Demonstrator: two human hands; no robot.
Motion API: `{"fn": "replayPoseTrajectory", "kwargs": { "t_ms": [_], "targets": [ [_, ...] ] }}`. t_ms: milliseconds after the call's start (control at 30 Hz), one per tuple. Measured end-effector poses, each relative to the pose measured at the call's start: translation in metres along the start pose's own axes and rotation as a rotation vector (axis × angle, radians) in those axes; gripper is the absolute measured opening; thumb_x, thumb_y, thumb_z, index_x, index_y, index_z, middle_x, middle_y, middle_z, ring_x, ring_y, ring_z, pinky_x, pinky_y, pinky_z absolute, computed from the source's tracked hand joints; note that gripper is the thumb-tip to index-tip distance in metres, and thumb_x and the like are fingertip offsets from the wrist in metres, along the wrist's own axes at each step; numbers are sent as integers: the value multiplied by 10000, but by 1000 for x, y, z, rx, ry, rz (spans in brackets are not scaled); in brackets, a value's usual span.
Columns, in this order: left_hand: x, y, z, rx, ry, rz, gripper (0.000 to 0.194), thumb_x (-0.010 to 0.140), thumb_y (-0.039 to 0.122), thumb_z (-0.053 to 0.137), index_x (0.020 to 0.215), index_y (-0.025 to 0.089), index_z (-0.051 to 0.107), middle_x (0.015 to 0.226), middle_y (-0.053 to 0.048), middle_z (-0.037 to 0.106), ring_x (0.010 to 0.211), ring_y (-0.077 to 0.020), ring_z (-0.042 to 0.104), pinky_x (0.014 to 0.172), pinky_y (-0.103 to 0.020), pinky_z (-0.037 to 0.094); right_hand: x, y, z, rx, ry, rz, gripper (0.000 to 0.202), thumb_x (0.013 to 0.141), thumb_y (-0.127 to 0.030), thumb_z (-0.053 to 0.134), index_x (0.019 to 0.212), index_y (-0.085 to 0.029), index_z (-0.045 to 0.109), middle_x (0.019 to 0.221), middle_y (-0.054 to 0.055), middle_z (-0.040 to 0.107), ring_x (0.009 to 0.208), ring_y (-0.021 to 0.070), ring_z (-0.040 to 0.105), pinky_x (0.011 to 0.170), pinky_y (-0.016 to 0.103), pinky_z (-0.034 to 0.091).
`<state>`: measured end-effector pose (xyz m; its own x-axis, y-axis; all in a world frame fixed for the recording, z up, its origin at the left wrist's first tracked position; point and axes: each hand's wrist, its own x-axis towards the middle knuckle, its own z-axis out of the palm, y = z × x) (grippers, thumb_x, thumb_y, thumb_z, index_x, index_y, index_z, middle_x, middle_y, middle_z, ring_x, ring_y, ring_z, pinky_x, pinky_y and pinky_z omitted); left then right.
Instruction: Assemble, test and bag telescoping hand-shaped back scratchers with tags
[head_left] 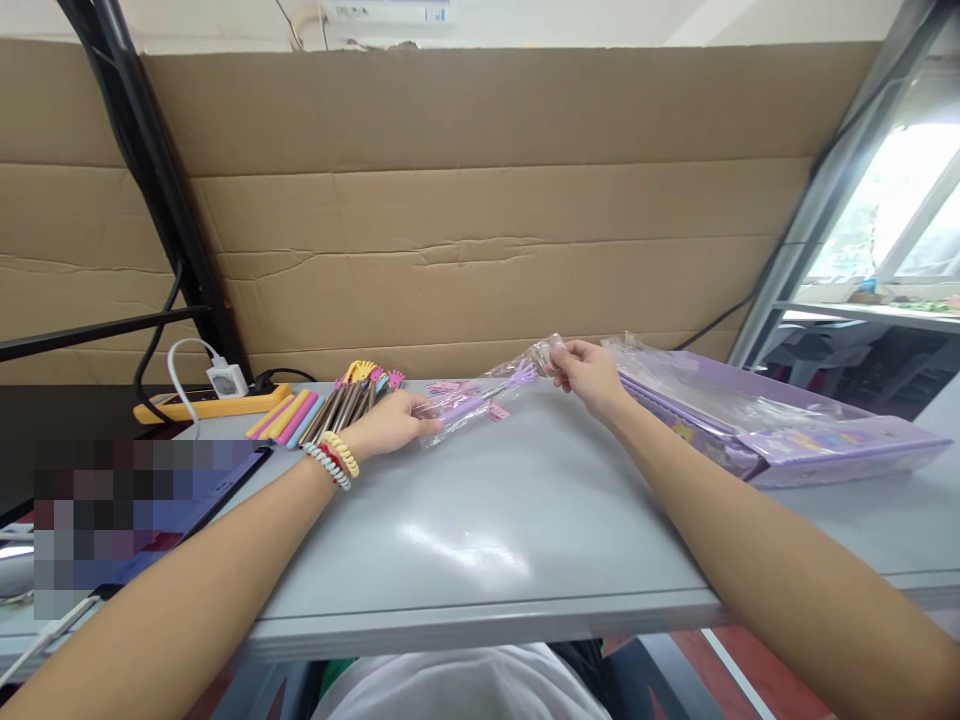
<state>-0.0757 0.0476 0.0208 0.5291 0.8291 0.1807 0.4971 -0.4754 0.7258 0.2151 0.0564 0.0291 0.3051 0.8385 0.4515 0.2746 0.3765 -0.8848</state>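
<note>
A clear plastic wrapper with a purple stick-like item [463, 410] inside is stretched between my hands above the grey table [420, 530]. My left hand [394, 422] pinches its left end, and beaded bracelets circle that wrist. The fingers of my right hand [583, 372] are closed on the crumpled clear end of the wrapper. Pink printed pieces show by the wrapper. Close to my left hand lie several metallic sticks [345, 408] with colourful hand-shaped tops, beside several pink, yellow and blue handles [289, 418].
On the right lies a purple package [840, 440] covered in clear plastic. A yellow power strip [214, 403] with a white charger [226, 378] sits at the back left, near a dark blue item [217, 490]. Cardboard [480, 210] stands behind the table.
</note>
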Motion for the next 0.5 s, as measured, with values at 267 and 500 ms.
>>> {"fn": "replayPoseTrajectory", "kwargs": {
  "t_ms": [267, 500],
  "targets": [
    [8, -6, -11, 250, 407, -118, 247, 791, 325, 459, 660, 154, 579, 564, 11, 504, 550, -132, 430, 530, -245, 296, -5, 26, 2, -465, -260, -55, 680, 712, -543, 629, 1241, -148, 462, 1045, 120, 655, 877, 213, 627, 709, 331, 502],
    [9, -11, -15, 432, 417, -199, 201, 814, 309, 472, 777, 158, 600, 668, -16, 589, 625, -157, 508, 564, -246, 325, -27, 34, 36, -848, -790, -334, 711, 819, -620, 432, 1366, -165, 433, 1418, 131, 414, 1320, 324, 325, 1060, 468, 280]
  ]
}}
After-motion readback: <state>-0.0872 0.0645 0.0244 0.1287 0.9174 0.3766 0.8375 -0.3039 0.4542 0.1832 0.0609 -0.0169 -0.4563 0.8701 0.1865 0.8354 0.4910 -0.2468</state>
